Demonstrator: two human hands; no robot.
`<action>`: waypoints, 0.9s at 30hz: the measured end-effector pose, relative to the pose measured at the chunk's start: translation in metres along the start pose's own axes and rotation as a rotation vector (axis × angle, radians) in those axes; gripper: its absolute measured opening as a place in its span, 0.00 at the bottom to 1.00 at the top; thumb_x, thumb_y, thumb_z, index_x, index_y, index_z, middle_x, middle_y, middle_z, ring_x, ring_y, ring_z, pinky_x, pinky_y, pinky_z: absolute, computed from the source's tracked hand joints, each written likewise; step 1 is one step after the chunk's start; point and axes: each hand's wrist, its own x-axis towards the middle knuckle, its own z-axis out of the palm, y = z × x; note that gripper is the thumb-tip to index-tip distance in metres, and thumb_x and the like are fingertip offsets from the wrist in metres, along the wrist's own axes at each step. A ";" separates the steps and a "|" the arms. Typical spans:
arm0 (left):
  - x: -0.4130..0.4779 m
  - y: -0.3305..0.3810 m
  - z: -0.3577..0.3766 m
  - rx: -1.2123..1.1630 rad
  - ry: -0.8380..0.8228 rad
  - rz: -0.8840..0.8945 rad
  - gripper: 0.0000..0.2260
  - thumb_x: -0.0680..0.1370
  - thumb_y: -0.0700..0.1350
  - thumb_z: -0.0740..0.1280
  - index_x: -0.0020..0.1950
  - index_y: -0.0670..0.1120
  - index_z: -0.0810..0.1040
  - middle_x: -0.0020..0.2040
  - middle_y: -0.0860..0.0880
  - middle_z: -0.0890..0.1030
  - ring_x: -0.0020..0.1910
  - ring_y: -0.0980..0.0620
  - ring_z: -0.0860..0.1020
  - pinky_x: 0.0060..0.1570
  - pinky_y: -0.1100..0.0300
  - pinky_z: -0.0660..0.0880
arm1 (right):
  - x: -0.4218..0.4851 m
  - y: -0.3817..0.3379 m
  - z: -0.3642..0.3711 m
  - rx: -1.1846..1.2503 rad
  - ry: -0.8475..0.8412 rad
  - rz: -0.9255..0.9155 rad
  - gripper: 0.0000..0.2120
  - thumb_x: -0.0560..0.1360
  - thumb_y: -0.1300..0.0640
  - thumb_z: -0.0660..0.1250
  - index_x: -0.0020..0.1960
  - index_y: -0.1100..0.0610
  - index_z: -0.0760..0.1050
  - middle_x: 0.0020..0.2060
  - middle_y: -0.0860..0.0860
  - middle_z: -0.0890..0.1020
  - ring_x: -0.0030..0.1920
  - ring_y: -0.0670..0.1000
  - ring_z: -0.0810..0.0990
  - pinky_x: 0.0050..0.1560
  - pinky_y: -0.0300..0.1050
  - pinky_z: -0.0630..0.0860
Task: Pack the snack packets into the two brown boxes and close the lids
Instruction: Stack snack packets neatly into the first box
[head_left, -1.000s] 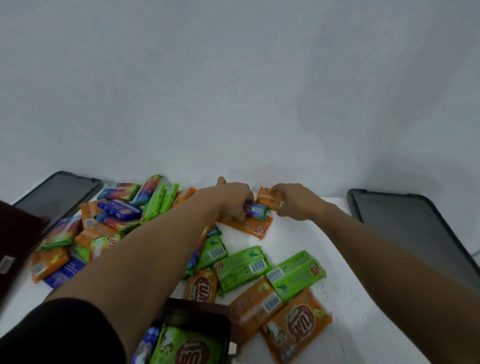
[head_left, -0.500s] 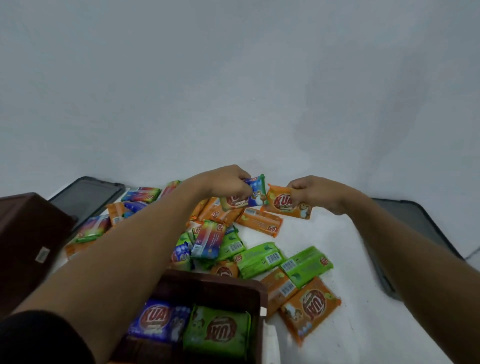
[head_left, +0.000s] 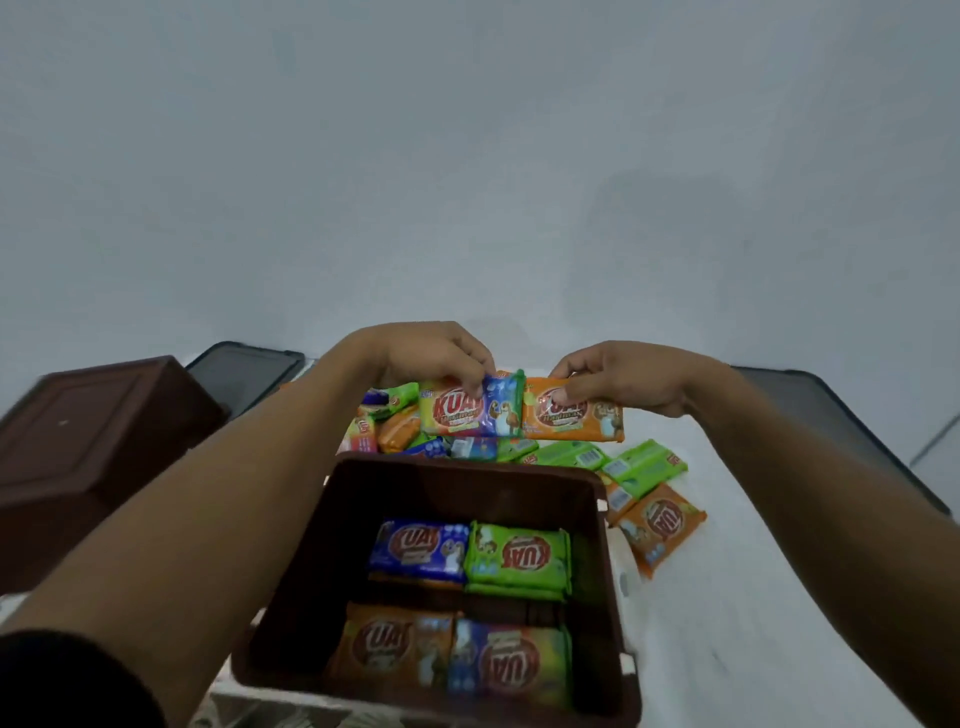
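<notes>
My left hand (head_left: 431, 358) pinches a multicoloured snack packet (head_left: 470, 411) by its top edge. Beside it, my right hand (head_left: 618, 376) pinches an orange packet (head_left: 571, 418). Both packets hang in the air just beyond the far rim of an open brown box (head_left: 597, 571) in front of me. Inside that box lie a blue packet (head_left: 418, 548), a green packet (head_left: 517, 558), an orange one (head_left: 389, 642) and a multicoloured one (head_left: 509, 662). A second brown box (head_left: 88, 447) stands at the left. Several loose packets (head_left: 644, 467) lie on the white table behind the open box.
A dark lid (head_left: 244, 371) lies flat behind the left box, against the wall. Another dark lid (head_left: 831, 431) lies at the right edge of the table. The white table top (head_left: 753, 597) shows to the right of the open box.
Both hands lifted the two packets off the pile and brought them toward me, over the far rim of the open box. The view tilted down, showing the box's inside.
</notes>
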 end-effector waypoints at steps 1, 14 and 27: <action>-0.008 -0.003 0.001 0.007 -0.026 0.006 0.10 0.73 0.39 0.71 0.52 0.38 0.85 0.45 0.45 0.86 0.42 0.52 0.82 0.46 0.56 0.79 | -0.005 -0.004 0.009 -0.011 -0.004 0.005 0.12 0.78 0.57 0.71 0.58 0.61 0.79 0.49 0.57 0.87 0.43 0.51 0.85 0.40 0.41 0.81; -0.073 -0.041 0.043 0.345 -0.167 -0.045 0.10 0.76 0.41 0.75 0.56 0.43 0.83 0.38 0.58 0.85 0.43 0.57 0.82 0.52 0.56 0.74 | -0.028 -0.009 0.124 -0.574 0.100 0.086 0.09 0.73 0.53 0.76 0.52 0.52 0.84 0.38 0.43 0.84 0.39 0.42 0.81 0.37 0.39 0.76; -0.065 -0.094 0.078 0.521 0.052 0.099 0.11 0.80 0.45 0.71 0.62 0.48 0.84 0.56 0.52 0.85 0.53 0.54 0.82 0.54 0.57 0.80 | -0.024 0.025 0.162 -0.814 0.381 0.009 0.14 0.77 0.51 0.69 0.63 0.46 0.81 0.56 0.43 0.83 0.52 0.45 0.80 0.50 0.41 0.77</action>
